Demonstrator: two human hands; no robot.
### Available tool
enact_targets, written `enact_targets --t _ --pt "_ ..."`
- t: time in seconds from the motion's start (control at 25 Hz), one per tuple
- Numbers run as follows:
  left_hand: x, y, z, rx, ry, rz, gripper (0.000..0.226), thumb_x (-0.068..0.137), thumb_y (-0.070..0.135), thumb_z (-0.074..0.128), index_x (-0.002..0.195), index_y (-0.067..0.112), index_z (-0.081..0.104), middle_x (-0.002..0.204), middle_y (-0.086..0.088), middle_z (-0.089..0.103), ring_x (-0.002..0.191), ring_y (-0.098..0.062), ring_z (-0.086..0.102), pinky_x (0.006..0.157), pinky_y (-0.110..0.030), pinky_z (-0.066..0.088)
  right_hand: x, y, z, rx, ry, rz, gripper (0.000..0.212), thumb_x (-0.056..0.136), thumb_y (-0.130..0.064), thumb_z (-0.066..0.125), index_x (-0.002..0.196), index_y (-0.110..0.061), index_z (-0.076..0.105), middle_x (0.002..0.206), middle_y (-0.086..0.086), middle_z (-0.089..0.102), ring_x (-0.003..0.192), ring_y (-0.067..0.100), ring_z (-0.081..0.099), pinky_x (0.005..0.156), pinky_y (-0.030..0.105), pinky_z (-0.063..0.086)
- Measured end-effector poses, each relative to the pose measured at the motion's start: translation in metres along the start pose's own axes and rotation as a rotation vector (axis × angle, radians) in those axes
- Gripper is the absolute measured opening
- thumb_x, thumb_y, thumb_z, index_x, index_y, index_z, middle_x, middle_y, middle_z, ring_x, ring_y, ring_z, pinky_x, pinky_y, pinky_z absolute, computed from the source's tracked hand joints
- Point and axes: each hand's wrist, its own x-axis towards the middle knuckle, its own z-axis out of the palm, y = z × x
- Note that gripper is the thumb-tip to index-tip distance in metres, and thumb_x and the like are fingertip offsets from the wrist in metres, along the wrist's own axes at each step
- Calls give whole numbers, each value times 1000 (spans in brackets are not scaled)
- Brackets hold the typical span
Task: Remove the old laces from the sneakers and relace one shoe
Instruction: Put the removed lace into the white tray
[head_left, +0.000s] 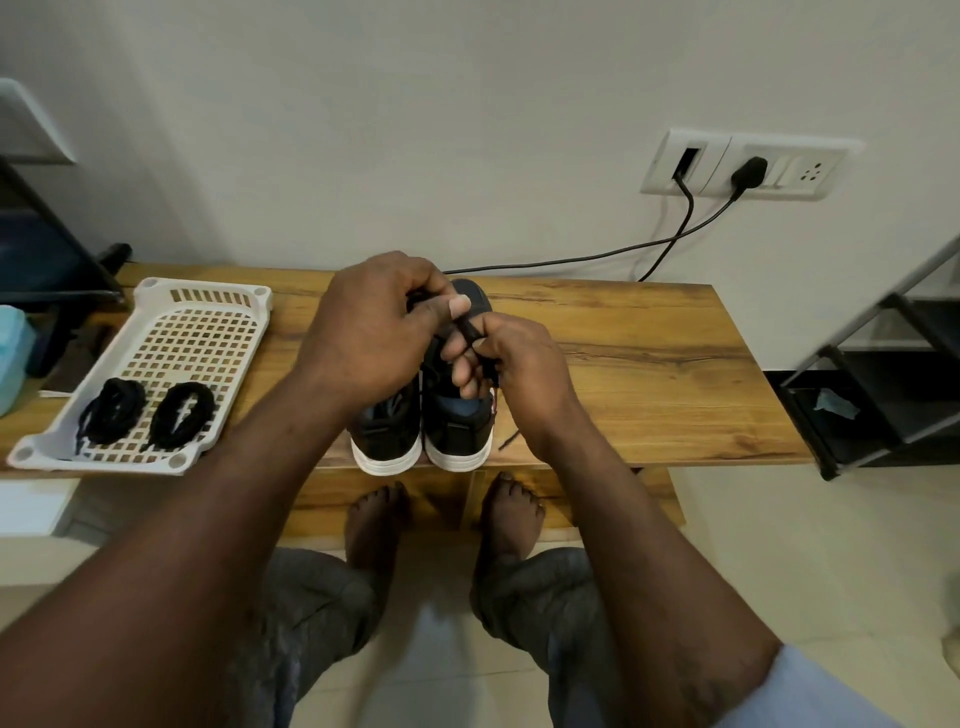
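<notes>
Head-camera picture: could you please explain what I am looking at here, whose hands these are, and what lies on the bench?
There is no robot here. A person wears one wide-angle camera on the head, so you look down along their own arms. The left hand and the right hand both pinch a black lace above a pair of dark sneakers with white soles. The sneakers stand on a wooden bench with their heels toward the wearer. To the left lies a white slotted tray holding two bundled black laces. Behind, black cables run to a wall socket.
</notes>
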Motion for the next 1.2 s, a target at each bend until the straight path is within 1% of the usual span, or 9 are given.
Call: enact_targets --t 0.24,0.32,0.4,0.52,0.6,0.72,0.88,1.04,1.2 --pt "-1 -18 12 -426 -175 -206 22 101 39 67 87 23 75 77 2 71 78 -22 70 83 -50 60 -3 -6 4 329 -130 127 36 108 -31 47 90 -7 65 68 5 51 55 14 42 54 27 29" --pt "-6 -22 23 -573 -249 -271 27 106 33 59 86 22 73 71 4 69 69 -11 67 71 -39 61 -4 -7 0 486 -117 127 33 110 -28 44 93 -8 65 73 5 58 56 12 47 50 21 31" --pt "-10 -18 26 -548 -274 -295 25 108 27 55 92 18 73 66 12 68 57 2 61 57 -19 51 -1 -11 -3 682 -98 92 32 111 -25 42 96 -8 65 79 6 68 62 13 58 50 18 39" --pt "-9 -19 32 -324 -403 -223 22 106 32 58 96 26 76 89 7 77 85 -7 72 82 -36 59 3 -12 -11 879 17 -3 39 111 -23 40 94 -9 71 89 8 75 80 19 72 61 21 52" --pt "-10 -15 35 -183 -490 -173 22 104 36 60 91 30 76 88 10 76 87 -5 70 86 -40 57 5 -8 -16 795 105 -98 40 113 -21 38 97 -8 72 97 11 76 96 24 74 75 26 58" --pt "-15 -4 39 -58 -537 -30 20 103 35 62 88 30 75 76 18 69 78 5 62 69 -28 45 6 6 -24 306 262 -160 33 114 -18 38 108 -5 67 104 12 77 106 24 73 91 32 58" --pt "-10 -6 37 -141 -250 1 19 100 34 67 83 28 73 80 10 69 76 -6 65 69 -30 50 0 18 -22 -209 218 -62 40 110 -36 45 95 -7 69 90 16 70 82 18 65 74 32 53" --pt "-2 -13 33 -128 -37 -57 17 100 33 68 86 25 73 81 8 67 77 -9 63 68 -28 45 -7 12 -15 -190 72 47 46 114 -35 41 88 -6 66 71 7 62 65 14 56 62 27 46" --pt "2 -17 32 -428 -222 -225 25 105 30 61 86 20 73 77 0 74 70 -14 70 68 -33 54 -8 2 -15 265 -98 82 48 111 -41 39 93 -4 62 70 7 55 64 16 51 63 29 41"
